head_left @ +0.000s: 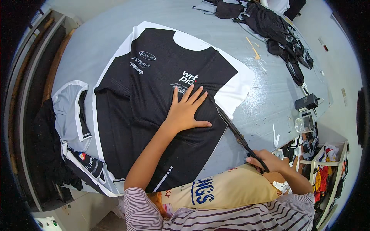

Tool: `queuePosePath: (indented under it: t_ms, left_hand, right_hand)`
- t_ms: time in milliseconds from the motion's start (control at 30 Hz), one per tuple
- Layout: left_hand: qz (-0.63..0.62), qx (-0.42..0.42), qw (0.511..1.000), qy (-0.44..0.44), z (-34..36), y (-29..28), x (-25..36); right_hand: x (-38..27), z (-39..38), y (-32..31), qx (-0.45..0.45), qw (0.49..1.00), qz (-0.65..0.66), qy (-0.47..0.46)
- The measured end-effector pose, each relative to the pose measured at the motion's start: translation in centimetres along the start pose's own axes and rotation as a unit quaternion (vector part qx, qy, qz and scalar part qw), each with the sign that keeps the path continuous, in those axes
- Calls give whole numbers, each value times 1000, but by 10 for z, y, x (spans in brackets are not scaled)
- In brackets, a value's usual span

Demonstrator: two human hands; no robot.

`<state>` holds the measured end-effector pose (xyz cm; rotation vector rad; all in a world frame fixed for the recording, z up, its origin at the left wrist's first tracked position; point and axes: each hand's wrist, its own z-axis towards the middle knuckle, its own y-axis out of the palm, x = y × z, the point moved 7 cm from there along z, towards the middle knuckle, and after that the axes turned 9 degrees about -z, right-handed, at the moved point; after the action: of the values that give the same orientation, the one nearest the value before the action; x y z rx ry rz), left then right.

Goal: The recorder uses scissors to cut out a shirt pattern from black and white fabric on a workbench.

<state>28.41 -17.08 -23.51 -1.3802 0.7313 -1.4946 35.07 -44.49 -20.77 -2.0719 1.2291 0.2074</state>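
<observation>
Striped shirt [231,217]: one, worn by the person, along the bottom edge; one beige printed cloth [227,188] covers the lap just beyond it.
Black panel [154,111]: one, a flat shirt front lying mid-view on one grey table [269,100]; pale logos [189,78] mark its chest.
Left hand [185,113]: one, palm down on the black panel, fingers spread; it holds nothing.
Right hand [269,161]: one, closed around the handles of the scissors [241,138].
Scissors: one dark pair; the tips reach the panel where black meets white, below the sleeve on the right; whether the blades are parted, I cannot tell.
White margin [243,77]: none shows down the edge below the scissors, so that stretch looks trimmed; white remains along the left side, neckline, shoulders and right-hand sleeve, apparently uncut.
Surroundings: one dark heap [269,27], far right; one black box [307,102] and one glass jar [305,125], right; one cloth pile [69,115], left, its pieces too tangled to count.
</observation>
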Motion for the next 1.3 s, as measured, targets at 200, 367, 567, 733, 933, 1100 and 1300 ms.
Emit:
queuePosePath:
  t_ms: [200,367,567,733,933,1100,1300]
  left_hand:
    - [4,-5,1000,-2,0,1,-1]
    - [3,3,1000,6,0,1,-1]
    - [0,-10,1000,-4,0,2,-3]
    - [1,-13,1000,-3,0,2,-3]
    - [-3,-26,1000,-7,0,0,-1]
    - [-44,-31,998,-11,5,-19,-12]
    - [-78,130,984,-88,54,-82,-103]
  right_hand:
    - [-3,-2,0,7,1000,2,3]
    - [-5,-3,-2,17,1000,-22,5]
    - [-5,-3,-1,19,1000,-8,9]
    - [-1,-3,1,20,999,-26,12]
    - [12,-2,6,17,999,2,33]
    - [15,-10,3,12,998,66,19]
    - [19,-31,-2,15,999,34,-20]
